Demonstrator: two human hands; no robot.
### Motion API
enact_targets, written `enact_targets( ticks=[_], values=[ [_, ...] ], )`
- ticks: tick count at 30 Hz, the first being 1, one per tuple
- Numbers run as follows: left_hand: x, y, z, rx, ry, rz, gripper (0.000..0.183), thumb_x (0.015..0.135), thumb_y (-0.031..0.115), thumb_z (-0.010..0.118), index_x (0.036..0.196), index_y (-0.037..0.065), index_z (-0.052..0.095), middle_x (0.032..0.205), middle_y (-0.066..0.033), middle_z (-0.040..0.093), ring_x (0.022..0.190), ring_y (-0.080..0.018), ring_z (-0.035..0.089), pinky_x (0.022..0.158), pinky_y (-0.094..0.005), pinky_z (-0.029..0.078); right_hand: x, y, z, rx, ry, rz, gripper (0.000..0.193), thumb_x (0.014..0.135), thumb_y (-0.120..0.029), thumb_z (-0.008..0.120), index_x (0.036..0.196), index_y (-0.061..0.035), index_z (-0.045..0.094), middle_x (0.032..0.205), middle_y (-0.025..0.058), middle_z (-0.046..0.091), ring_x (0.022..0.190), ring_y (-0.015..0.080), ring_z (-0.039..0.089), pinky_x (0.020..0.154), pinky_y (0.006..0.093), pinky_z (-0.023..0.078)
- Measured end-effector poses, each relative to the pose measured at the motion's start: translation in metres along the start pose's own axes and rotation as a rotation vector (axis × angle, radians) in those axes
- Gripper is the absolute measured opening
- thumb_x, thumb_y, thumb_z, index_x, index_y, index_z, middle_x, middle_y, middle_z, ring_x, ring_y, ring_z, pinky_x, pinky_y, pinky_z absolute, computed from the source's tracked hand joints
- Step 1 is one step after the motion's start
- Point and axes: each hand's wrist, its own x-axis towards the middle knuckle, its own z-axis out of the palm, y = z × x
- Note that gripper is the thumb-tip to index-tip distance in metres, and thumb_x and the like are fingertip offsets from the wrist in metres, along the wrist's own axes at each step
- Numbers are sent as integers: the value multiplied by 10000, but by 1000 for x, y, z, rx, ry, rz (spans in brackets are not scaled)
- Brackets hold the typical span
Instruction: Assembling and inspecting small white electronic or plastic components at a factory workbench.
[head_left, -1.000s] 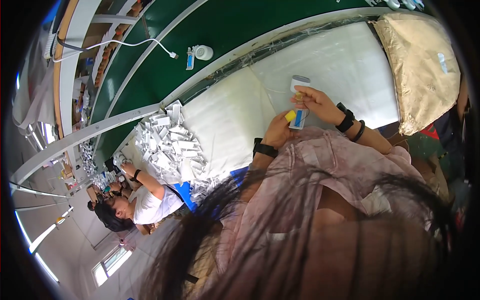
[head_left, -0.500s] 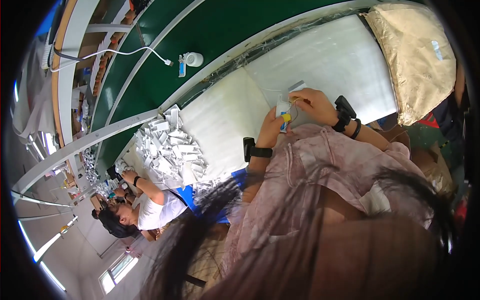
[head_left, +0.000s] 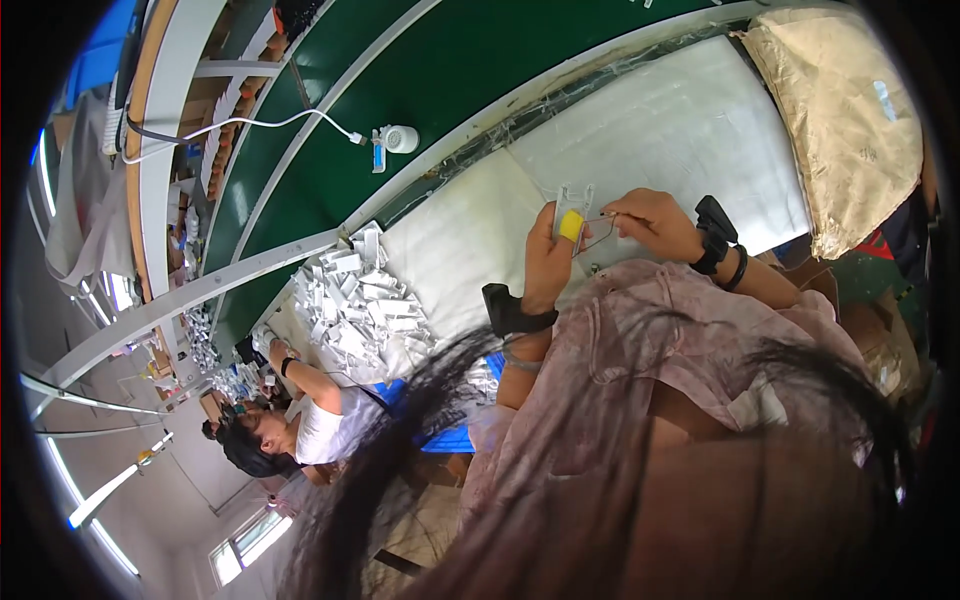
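My left hand (head_left: 546,262) is closed around a small white plastic housing (head_left: 562,196), held upright above the white worktop. A yellow patch (head_left: 571,224) shows at the thumb of that hand; I cannot tell whether it is a wrap on the thumb or part of the housing. Thin reddish wires (head_left: 599,239) run from the housing towards my right hand (head_left: 655,224). The right thumb and forefinger are pinched together on the wire ends. What lies inside the housing is mostly hidden by the left fingers.
Left of my hands lies a heap of white plastic housings (head_left: 362,305). A brown paper sack (head_left: 845,125) rests at the right. On the green surface beyond are a small round white device (head_left: 400,139) and a white cable (head_left: 290,124). Another person (head_left: 335,428) sits further left.
My right hand has drawn away to the right from the housing, and the wires are now stretched between. The grey-white piece beyond the right hand no longer shows. The view has shifted slightly.
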Motion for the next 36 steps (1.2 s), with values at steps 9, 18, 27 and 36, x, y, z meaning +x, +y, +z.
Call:
enact_targets(
  ticks=[9,18,27,36],
  values=[
    [4,5,17,-180,124,-102,246,980,129,436,1206,31,442,835,-64,583,632,-108,556,569,-264,509,1,-9,-3,97,213,66,228,863,-15,603,1088,-48,623,842,94,625,764,246,606,695,335,484],
    [1,0,31,-201,16,50,309,915,-17,411,1222,13,393,914,-70,534,671,-97,514,579,-254,470,4,-21,-4,84,279,119,168,811,-40,685,976,-47,657,883,94,648,811,249,610,706,335,492],
    [-4,-2,35,-59,-12,74,374,860,-53,388,1231,-7,408,923,-64,541,698,-104,517,620,-244,457,4,-17,-1,40,296,-33,168,766,-29,719,918,-81,671,913,88,609,802,270,597,705,353,488],
    [-5,-4,37,-42,-16,125,373,851,-40,414,1224,-15,413,942,-73,566,733,-111,545,645,-244,461,7,-12,0,-113,367,-199,248,694,18,750,915,-77,692,886,80,578,778,248,572,661,332,474]
  ],
)
